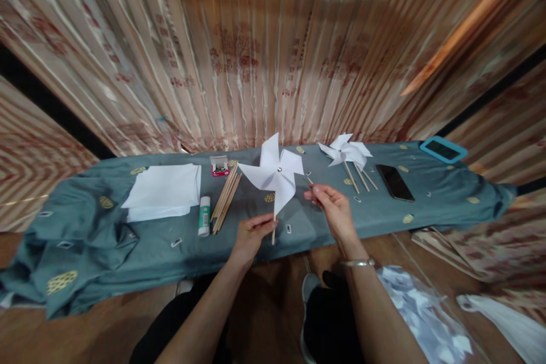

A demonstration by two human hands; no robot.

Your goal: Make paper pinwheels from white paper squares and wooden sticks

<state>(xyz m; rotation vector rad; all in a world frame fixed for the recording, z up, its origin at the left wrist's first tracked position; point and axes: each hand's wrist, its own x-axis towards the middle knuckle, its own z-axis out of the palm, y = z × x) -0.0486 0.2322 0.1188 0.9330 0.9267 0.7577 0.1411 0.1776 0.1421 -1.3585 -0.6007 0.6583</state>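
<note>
My left hand (252, 233) pinches the wooden stick (273, 235) of a white paper pinwheel (268, 173) and keeps it upright over the cloth. A silvery round pin head shows at the pinwheel's centre. Just right of its blades, my right hand (333, 205) is closed with thumb and finger together. A small thin tip sticks out of that pinch; what it belongs to I cannot make out. Left of the pinwheel lie several wooden sticks (226, 200), a green-and-white glue stick (205, 216) and a small open red box (220, 166) with little metal pieces inside.
White paper sheets (164, 190) lie stacked at the left on the green cloth (243, 250). Finished-looking pinwheels (347, 153) rest at the right, beside a black phone (394, 182) and a blue-framed device (443, 149). A clear bag of paper scraps (420, 307) stands on the floor.
</note>
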